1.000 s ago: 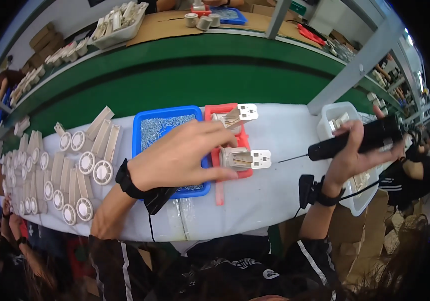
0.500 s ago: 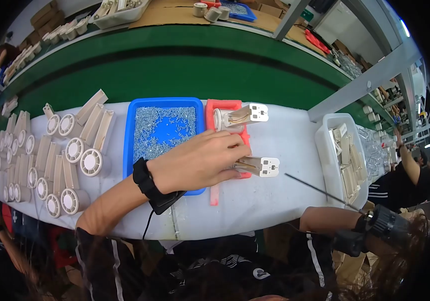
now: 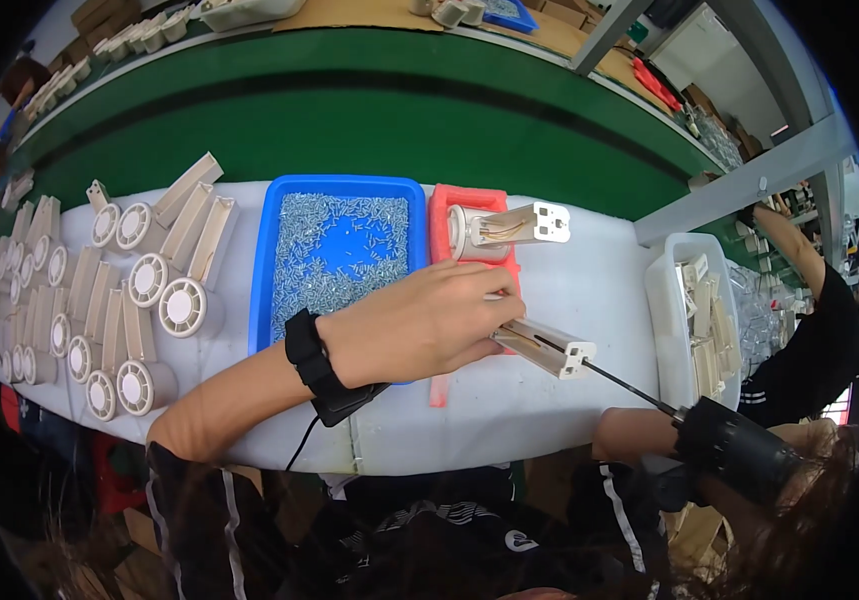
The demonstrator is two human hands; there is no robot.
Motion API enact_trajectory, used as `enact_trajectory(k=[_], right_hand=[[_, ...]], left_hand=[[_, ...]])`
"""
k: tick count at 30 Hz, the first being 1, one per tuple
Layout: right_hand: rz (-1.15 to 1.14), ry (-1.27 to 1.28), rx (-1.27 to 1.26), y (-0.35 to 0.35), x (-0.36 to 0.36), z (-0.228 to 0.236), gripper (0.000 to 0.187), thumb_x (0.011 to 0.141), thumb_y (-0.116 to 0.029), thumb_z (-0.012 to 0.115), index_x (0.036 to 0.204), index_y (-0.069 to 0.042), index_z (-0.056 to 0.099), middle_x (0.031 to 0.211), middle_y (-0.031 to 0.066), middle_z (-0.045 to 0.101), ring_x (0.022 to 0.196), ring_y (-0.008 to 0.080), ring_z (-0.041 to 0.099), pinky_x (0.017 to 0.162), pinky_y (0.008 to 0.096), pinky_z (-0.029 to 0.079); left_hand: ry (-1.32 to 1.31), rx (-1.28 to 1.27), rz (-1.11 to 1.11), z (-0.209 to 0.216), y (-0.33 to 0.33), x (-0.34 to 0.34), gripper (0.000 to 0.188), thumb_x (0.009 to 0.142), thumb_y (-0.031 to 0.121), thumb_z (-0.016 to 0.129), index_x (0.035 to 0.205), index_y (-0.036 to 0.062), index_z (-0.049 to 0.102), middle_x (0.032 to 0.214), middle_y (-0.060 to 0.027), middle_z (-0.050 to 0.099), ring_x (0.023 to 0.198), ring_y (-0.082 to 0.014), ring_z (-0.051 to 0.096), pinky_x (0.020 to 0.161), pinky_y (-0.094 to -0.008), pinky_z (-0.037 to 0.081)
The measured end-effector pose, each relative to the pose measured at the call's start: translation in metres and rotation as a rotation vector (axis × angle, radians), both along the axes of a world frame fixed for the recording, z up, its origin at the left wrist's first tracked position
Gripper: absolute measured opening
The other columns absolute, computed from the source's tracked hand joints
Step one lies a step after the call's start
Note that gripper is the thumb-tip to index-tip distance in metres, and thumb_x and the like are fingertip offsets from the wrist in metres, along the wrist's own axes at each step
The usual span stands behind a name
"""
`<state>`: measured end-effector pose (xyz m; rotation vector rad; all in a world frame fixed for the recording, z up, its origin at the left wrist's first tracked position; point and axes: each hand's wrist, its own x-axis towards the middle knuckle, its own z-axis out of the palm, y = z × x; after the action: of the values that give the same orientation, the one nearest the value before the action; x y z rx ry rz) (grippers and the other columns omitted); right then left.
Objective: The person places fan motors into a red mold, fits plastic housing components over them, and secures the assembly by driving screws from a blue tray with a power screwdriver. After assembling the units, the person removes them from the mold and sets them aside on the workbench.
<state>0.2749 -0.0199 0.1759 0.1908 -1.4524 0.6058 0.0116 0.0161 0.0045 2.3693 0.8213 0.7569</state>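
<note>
My left hand (image 3: 434, 322) is closed around a white plastic lamp-like housing (image 3: 547, 346), whose long hollow arm points right and toward me. Its round base is hidden under my fingers. A black electric screwdriver (image 3: 734, 447) is in my right hand (image 3: 749, 492), which is partly covered by the tool and dark hair. The long thin bit meets the end face of the held housing. Just beyond my left hand, a second white housing (image 3: 519, 226) with wires inside lies in the red foam holder (image 3: 471, 196).
Left of the holder is a blue tray (image 3: 261, 270) of small silver screws (image 3: 299, 280). Several white housings (image 3: 184, 307) stand in rows on the left of the white table (image 3: 589, 280). A bin (image 3: 661, 300) of white parts sits right, near a grey metal post (image 3: 719, 195). A co-worker's arm (image 3: 794, 245) shows beyond.
The housing in my left hand has turned, its end swinging toward me and right. The screwdriver bit, apart from it before, now touches its end face. The view has shifted slightly.
</note>
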Motion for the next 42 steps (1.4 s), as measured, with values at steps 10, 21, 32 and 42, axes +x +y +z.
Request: enact_trajectory(k=[10, 21, 32, 42], right_hand=[[-0.207, -0.209, -0.106, 0.001, -0.022, -0.011, 0.048, 0.098, -0.023, 0.070, 0.138, -0.006, 0.051, 0.068, 0.0041, 0.058, 0.042, 0.0122, 0.051, 0.041, 0.0236, 0.053], [0.407, -0.015, 0.026, 0.032, -0.033, -0.017, 0.049, 0.099, -0.026, 0.070, 0.140, -0.008, 0.050, 0.067, 0.0055, 0.059, 0.036, 0.0149, 0.049, 0.039, 0.0242, 0.054], [-0.198, -0.210, -0.139, 0.005, -0.031, -0.015, 0.050, 0.100, -0.030, 0.070, 0.142, -0.011, 0.050, 0.068, 0.0062, 0.058, 0.037, 0.0185, 0.048, 0.047, 0.0217, 0.054], [-0.028, -0.160, -0.095, 0.014, -0.029, -0.022, 0.045, 0.099, -0.028, 0.071, 0.135, -0.009, 0.051, 0.067, 0.0059, 0.058, 0.038, 0.0181, 0.049, 0.047, 0.0222, 0.055]], left_hand=[[-0.034, 0.054, -0.006, -0.004, 0.004, 0.003, 0.039, 0.085, 0.012, 0.080, 0.119, 0.0055, 0.062, 0.118, -0.0119, 0.061, 0.113, -0.0337, 0.063, 0.099, -0.0444, 0.052], [-0.088, 0.126, 0.023, -0.007, 0.003, 0.004, 0.027, 0.086, 0.017, 0.079, 0.102, 0.0023, 0.063, 0.107, -0.0115, 0.062, 0.106, -0.0306, 0.063, 0.097, -0.0430, 0.052], [-0.083, 0.087, 0.025, -0.004, 0.003, 0.003, 0.027, 0.086, 0.017, 0.080, 0.103, 0.0015, 0.066, 0.107, -0.0110, 0.063, 0.106, -0.0302, 0.063, 0.098, -0.0430, 0.052], [-0.075, 0.069, 0.039, -0.006, 0.001, 0.001, 0.027, 0.085, 0.016, 0.080, 0.102, 0.0009, 0.066, 0.107, -0.0112, 0.064, 0.106, -0.0306, 0.063, 0.098, -0.0427, 0.052]])
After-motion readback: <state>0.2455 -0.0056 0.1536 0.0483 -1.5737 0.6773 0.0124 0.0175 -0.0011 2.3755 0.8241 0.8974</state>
